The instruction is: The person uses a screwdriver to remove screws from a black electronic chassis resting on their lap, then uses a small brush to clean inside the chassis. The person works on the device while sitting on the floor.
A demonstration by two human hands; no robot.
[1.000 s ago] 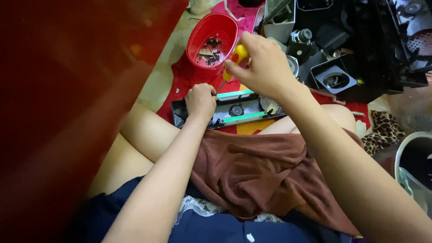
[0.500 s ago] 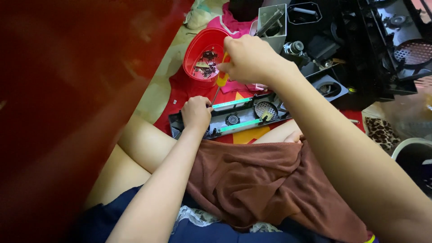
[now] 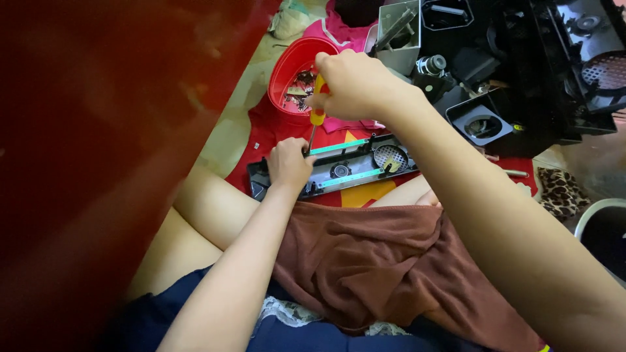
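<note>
Screwdriver (image 3: 316, 124) now stands tip-down on the black panel (image 3: 355, 166), no longer over the red bowl (image 3: 287, 72).

We find open room only over our brown cloth (image 3: 365, 267) nearside, since the red bowl (image 3: 291, 72), black machine parts (image 3: 521, 85) and red wall (image 3: 98, 163) crowd the long panel (image 3: 352, 166).

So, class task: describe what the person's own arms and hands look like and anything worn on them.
Both forearms are bare, no sleeves reaching them. The left hand and right hand show no gloves, rings or watch. A thin yellow-and-red band edge peeks near the right elbow.
</note>
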